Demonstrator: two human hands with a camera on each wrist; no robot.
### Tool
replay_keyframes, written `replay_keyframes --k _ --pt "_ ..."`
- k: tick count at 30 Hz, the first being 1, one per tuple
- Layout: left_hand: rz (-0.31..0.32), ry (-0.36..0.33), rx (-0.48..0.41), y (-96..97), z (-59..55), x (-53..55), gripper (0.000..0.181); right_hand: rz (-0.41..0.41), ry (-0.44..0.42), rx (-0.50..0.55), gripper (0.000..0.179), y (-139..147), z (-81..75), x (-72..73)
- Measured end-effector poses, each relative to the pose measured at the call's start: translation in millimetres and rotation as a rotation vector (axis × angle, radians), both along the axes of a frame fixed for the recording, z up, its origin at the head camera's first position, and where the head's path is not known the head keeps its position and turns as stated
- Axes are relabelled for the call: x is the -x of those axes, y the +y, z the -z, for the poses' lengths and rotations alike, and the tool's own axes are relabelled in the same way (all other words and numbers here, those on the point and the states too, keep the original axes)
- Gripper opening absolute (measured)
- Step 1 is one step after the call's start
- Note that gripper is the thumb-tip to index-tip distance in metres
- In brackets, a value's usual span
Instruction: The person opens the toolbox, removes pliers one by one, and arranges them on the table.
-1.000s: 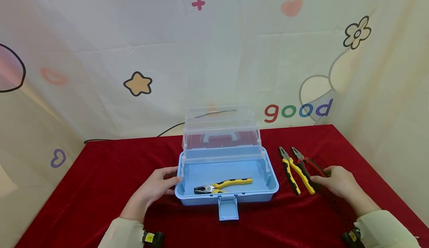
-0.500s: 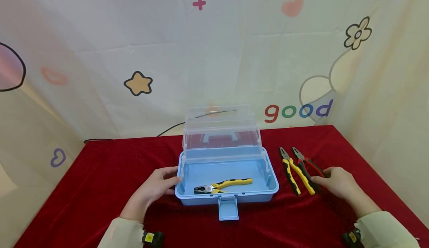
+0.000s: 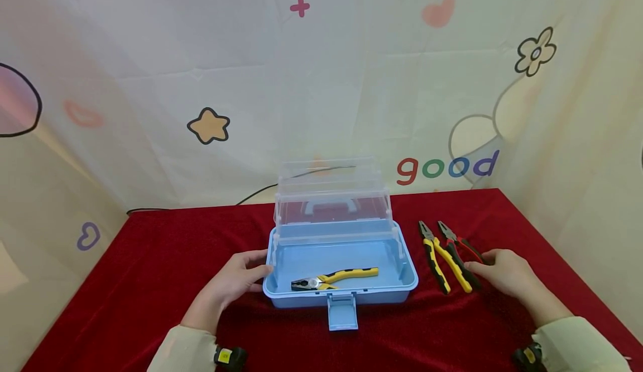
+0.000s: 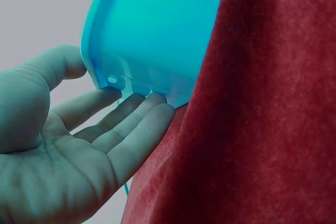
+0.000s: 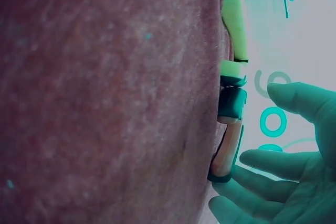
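A blue toolbox (image 3: 346, 295) sits mid-table, its clear lid (image 3: 331, 193) raised at the back. Inside lies a pair of yellow-and-black pliers (image 3: 349, 274), one handle partly hidden by the front wall. My left hand (image 3: 238, 277) touches the box's left end, thumb at the rim and fingers against the outer wall, loosely straight in the left wrist view. To the right lie yellow-and-black pliers (image 3: 454, 263) beside red-and-black pliers (image 3: 456, 251). My right hand (image 3: 507, 271) is at the red-and-black handles, thumb and fingers spread around their ends; the right wrist view shows relaxed fingers.
Red velvet cloth (image 3: 166, 260) covers the table. The blue latch (image 3: 342, 311) hangs down at the box's front. A pale printed curtain (image 3: 241, 37) stands behind, with a thin black cable (image 3: 256, 193) along the table's back edge.
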State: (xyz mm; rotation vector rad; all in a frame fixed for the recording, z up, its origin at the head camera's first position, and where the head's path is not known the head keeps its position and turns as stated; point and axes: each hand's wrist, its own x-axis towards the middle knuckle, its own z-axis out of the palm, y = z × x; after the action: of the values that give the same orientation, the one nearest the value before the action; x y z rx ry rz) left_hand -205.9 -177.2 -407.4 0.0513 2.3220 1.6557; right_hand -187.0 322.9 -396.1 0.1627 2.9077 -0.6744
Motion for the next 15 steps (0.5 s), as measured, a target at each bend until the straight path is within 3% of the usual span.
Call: replay_keyframes --k 15 --pt "0.002 -0.012 0.008 1.0 -2.8 -1.1 0.049 -0.023 0.044 0.02 0.069 -8.8 -6.0 -4.3"
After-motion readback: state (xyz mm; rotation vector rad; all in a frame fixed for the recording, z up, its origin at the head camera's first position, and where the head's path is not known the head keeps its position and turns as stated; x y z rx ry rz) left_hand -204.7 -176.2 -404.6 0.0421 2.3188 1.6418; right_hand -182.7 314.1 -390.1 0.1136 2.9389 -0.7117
